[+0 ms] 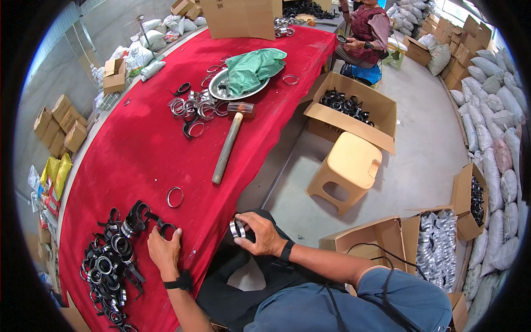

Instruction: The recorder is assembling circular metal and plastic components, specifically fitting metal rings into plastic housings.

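My left hand is at the red-covered table's near edge, thumb and fingers closed round a black strap-like ring. Just left of it lies a tangled pile of black and silver ring clamps. In my right hand, held over my lap beyond the table edge, are silver metal rings, gripped between thumb and fingers; how many cannot be made out. A single silver ring rests on the cloth ahead of my left hand.
A mallet lies near more rings and a metal tray with green cloth. Right of the table stand a yellow stool and cartons of parts. Another person sits at the far end.
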Available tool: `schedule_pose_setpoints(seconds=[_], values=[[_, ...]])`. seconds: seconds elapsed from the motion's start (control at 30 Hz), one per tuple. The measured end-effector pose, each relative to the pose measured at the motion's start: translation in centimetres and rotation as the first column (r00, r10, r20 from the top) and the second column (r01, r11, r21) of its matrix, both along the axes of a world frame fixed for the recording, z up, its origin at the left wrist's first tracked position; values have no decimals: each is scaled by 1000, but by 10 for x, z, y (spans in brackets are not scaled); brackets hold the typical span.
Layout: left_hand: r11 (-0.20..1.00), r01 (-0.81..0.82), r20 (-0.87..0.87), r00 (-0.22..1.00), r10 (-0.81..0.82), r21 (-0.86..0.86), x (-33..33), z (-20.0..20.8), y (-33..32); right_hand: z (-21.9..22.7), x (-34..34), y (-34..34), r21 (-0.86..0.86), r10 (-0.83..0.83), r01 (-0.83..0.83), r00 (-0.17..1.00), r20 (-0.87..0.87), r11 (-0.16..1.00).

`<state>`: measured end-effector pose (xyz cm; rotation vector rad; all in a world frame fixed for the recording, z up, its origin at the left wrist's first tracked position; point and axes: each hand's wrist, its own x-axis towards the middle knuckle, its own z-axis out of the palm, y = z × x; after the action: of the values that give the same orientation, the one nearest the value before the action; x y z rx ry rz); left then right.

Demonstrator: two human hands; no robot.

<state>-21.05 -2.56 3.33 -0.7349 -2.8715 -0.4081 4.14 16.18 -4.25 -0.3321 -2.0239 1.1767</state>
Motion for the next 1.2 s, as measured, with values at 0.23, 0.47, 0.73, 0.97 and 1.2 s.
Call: schedule_pose_setpoints(seconds=[0.23,0.47,0.73,0.97,1.2], values=[[996,-35,10,999,36,-82,-2,22,11,4,-5,3,-28,20,-20,1000,2,999],[996,-36,92,995,44,-87,-14,25,0,1,4,-13,22,-36,36,999,23,999],[275,-298,390,457,-800,914,7,71,-64,6,-14,-11,-436,80,-87,996,-35,895],[7,-422,120,243,-963,907,79,87,-68,124,-11,-29,-681,446,-700,692,-568,218],[15,-395,150,314,-938,919,109,89,-95,120,-1,-45,-623,497,-747,460,-736,-231]])
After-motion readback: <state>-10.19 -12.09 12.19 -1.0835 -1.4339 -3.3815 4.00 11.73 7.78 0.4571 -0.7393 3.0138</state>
